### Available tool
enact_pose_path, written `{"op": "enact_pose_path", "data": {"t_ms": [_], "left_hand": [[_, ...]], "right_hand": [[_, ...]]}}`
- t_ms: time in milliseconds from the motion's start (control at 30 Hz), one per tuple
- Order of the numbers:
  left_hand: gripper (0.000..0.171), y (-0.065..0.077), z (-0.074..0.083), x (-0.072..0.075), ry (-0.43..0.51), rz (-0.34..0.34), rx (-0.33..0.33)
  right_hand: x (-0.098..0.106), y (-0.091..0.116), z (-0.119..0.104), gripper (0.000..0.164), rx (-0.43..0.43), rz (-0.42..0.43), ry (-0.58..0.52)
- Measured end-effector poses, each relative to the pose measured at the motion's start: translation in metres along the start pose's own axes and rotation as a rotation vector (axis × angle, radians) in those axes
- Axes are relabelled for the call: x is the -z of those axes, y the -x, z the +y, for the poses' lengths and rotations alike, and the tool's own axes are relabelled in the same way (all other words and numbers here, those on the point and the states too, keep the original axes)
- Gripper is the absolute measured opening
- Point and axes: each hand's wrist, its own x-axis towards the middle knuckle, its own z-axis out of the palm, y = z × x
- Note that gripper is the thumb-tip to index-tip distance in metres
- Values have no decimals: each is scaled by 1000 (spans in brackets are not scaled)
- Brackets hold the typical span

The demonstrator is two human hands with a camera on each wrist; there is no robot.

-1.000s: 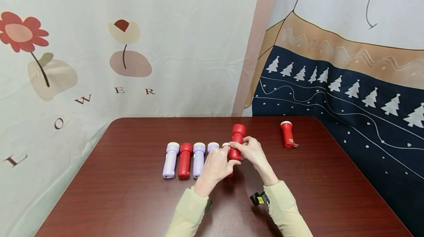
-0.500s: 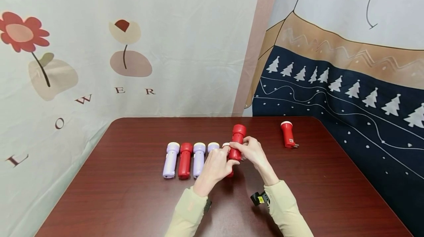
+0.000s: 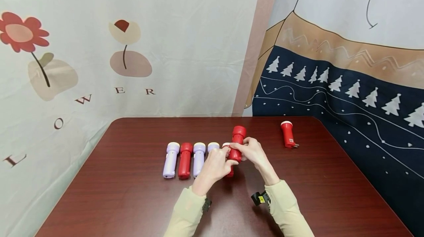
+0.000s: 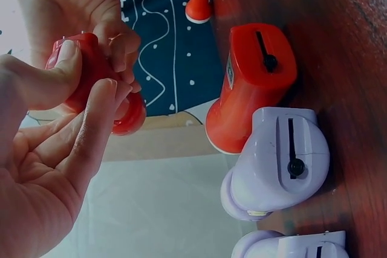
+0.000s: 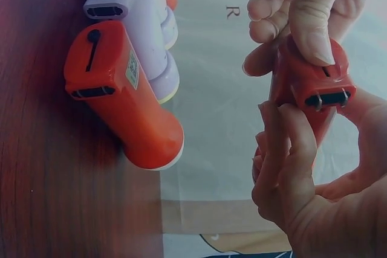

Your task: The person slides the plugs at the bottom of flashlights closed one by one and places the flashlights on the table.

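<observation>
Both hands hold a red flashlight (image 3: 237, 143) above the table, its head pointing away. Two metal prongs stick out of its tail in the right wrist view. My right hand (image 3: 254, 152) grips the barrel from the right side. My left hand (image 3: 213, 165) pinches the tail end, its thumb (image 5: 314, 34) pressing close to the slider slot there. Just below, another red flashlight (image 4: 257, 77) lies on the table, partly hidden by the left hand in the head view. Its tail has a black slider knob. Beside it lies a lavender flashlight (image 4: 278, 167).
Farther left in the same row are a lavender flashlight (image 3: 199, 159), a red one (image 3: 185, 160) and another lavender flashlight (image 3: 170, 160). A separate red flashlight (image 3: 288, 134) with prongs out lies at the back right of the dark wooden table (image 3: 126, 193). Printed cloth (image 3: 192, 45) hangs behind.
The held red flashlight has dropped very slightly, and the left thumb has shifted a little at its tail. The flashlights on the table have stayed put.
</observation>
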Motion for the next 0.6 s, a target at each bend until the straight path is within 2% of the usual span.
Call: {"op": "enact_pose_path", "data": {"t_ms": [333,600], "left_hand": [[23,0,-2,0,23,-5,-10],[20,-1,-3,1,37,-33,13]], "right_hand": [[0,0,0,44,3,-1,3],[0,0,0,45,2,-10,7]]}}
